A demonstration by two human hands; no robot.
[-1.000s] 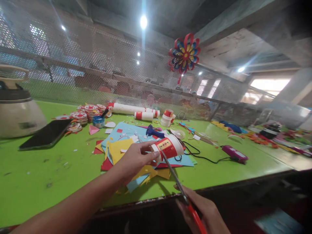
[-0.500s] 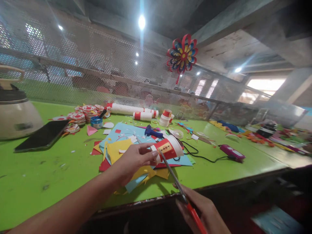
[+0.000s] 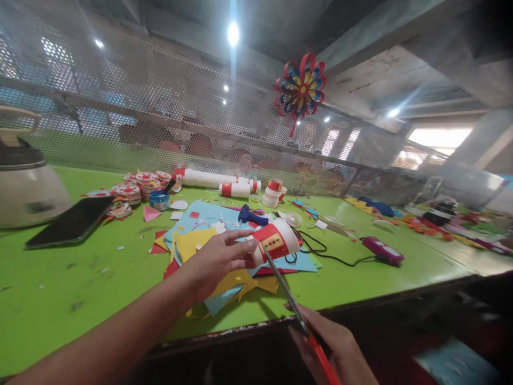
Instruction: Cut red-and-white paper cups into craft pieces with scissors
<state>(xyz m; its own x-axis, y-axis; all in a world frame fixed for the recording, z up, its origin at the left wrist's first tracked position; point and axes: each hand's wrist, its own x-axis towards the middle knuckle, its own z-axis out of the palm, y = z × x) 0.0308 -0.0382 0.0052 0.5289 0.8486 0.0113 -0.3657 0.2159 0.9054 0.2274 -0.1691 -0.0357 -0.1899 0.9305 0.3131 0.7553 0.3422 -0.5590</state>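
My left hand (image 3: 224, 259) grips a red and white paper cup (image 3: 286, 235) by one end, tilted on its side above a heap of coloured paper. Gold lettering shows on the cup's side. In my right hand (image 3: 334, 339) are scissors (image 3: 294, 305) with red handles and long metal blades. The blade tips touch the cup's wall close to my left fingers; whether they cut into it I cannot tell. Beneath the cup lie blue paper (image 3: 196, 214) and yellow paper (image 3: 196, 243). Just behind it rests a dark blue glue gun (image 3: 252, 215).
On the green table (image 3: 120, 289) stand a kettle (image 3: 30, 192), a black phone (image 3: 70, 222), stacked paper discs (image 3: 128, 192) and a blue jar (image 3: 159, 200). Stacked cups (image 3: 208, 178) lie along the mesh partition. A purple device (image 3: 382, 251) sits right with a black cord. A paper flower (image 3: 302, 90) hangs above.
The cup has shifted slightly left and turned a little in my left hand, whose fingers moved with it. The scissors stay at its wall in almost the same pose.
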